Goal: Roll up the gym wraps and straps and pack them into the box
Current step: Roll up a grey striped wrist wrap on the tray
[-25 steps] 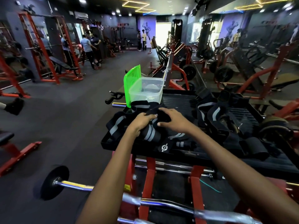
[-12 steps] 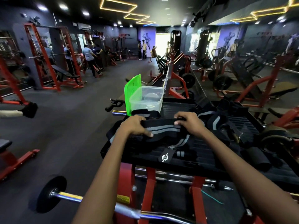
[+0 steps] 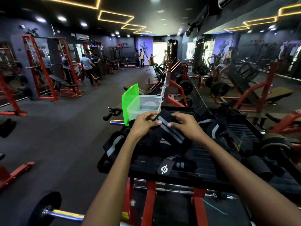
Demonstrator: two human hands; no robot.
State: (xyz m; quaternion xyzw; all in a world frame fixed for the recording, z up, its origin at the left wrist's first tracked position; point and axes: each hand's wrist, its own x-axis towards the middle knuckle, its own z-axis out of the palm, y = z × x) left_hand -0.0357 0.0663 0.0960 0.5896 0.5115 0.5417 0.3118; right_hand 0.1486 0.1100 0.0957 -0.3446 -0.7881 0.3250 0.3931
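At frame centre, a black grey-striped wrap [image 3: 169, 128] is pinched by the left hand [image 3: 144, 123] and right hand [image 3: 185, 126], just below the clear box [image 3: 145, 106].

I see a matt black woven-cloth wrap [image 3: 169, 128] with dull grey stripes at the centre of the frame. Just above it stands a clear, glossy plastic box [image 3: 145, 106] with a translucent green plastic lid [image 3: 129, 101]. The black platform [image 3: 203, 154] beneath looks ribbed and matt. At the lower left, a barbell [image 3: 65, 215] shines like polished metal.
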